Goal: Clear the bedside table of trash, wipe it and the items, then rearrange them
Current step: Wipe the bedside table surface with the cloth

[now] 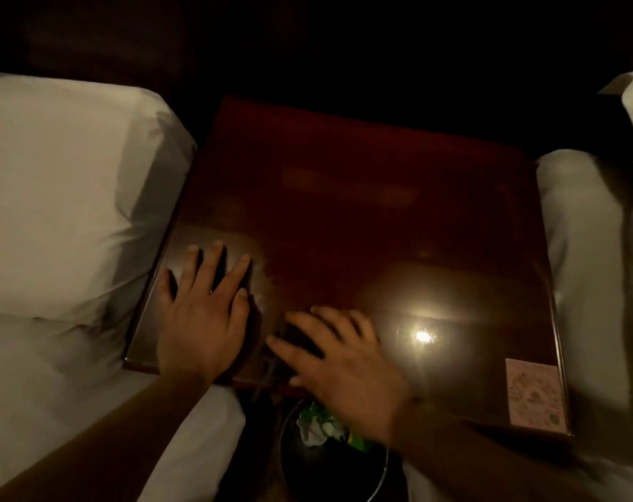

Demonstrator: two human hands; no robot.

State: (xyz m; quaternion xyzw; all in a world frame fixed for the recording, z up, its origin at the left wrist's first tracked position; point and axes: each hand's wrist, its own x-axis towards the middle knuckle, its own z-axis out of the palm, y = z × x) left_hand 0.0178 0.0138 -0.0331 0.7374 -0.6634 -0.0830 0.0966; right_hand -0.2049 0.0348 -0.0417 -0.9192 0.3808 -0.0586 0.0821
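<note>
Dim room, single lamp glare on polished wood. Tabletop [344, 197] between two white beds: left bed [61, 197], right bed [590, 248]. Surface bare of loose items except a pale printed card [534, 393] at the near right corner, apparently under the glass or stuck flat, so likely left in place rather than cleared.

Left hand [202, 302] flat on the near left part of the tabletop, fingers spread wide, palm down, gripping nothing. Probably a brace: weight leaned there to steady the body while the other hand works.

Right hand [344, 356] just beside it at the near edge, motion-blurred, fingers spread and pressing down on something dark underneath [300, 338]. Looks like a wiping cloth, but too dark and smeared to confirm. Flat-fingered press rather than a pinch suits pushing a cloth across a surface.

Faint cloudy smears near the left fingertips, possibly wiping streaks.

Waste bin [329, 447] on the floor directly below the near edge, crumpled white and green trash inside. Handy spot for sweeping rubbish straight off the edge.

Judged stage: trash cleared, wiping under way, rearranging not yet begun.
</note>
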